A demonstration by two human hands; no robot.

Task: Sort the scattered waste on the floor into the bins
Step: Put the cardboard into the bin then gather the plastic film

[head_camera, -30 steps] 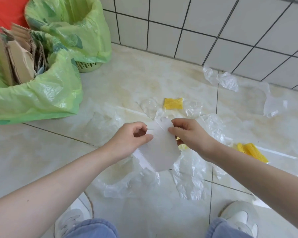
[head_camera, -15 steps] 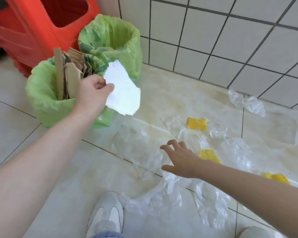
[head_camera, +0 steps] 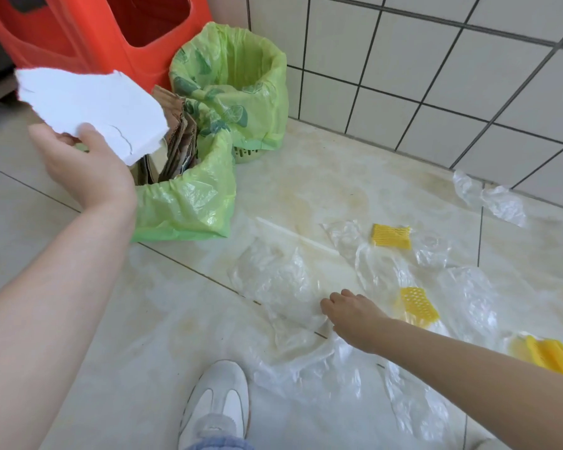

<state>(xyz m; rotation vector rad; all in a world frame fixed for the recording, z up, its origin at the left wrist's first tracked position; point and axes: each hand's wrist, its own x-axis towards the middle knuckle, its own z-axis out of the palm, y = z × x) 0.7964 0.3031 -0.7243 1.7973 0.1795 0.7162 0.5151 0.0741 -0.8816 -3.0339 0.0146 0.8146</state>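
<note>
My left hand [head_camera: 85,164] pinches a torn white sheet of paper [head_camera: 91,105] above the near bin [head_camera: 189,203], which has a green liner and holds brown cardboard [head_camera: 176,138]. A second green-lined bin [head_camera: 238,79] stands behind it against the wall. My right hand [head_camera: 351,315] reaches low to the floor, its fingers curled down on a clear plastic bag [head_camera: 273,280]. Whether it grips the bag I cannot tell. More clear plastic film [head_camera: 416,414] lies scattered on the tiles, with yellow foam mesh pieces [head_camera: 390,236] [head_camera: 418,306] [head_camera: 550,355] among it.
A red plastic stool [head_camera: 88,34] stands behind the bins. The white tiled wall [head_camera: 436,66] runs along the back, with crumpled plastic [head_camera: 491,196] at its foot. My white shoe [head_camera: 218,404] is on the floor at the bottom centre.
My left hand has carried the white paper up and left over the cardboard bin. My right hand let go of it and dropped to the plastic bag on the floor.
</note>
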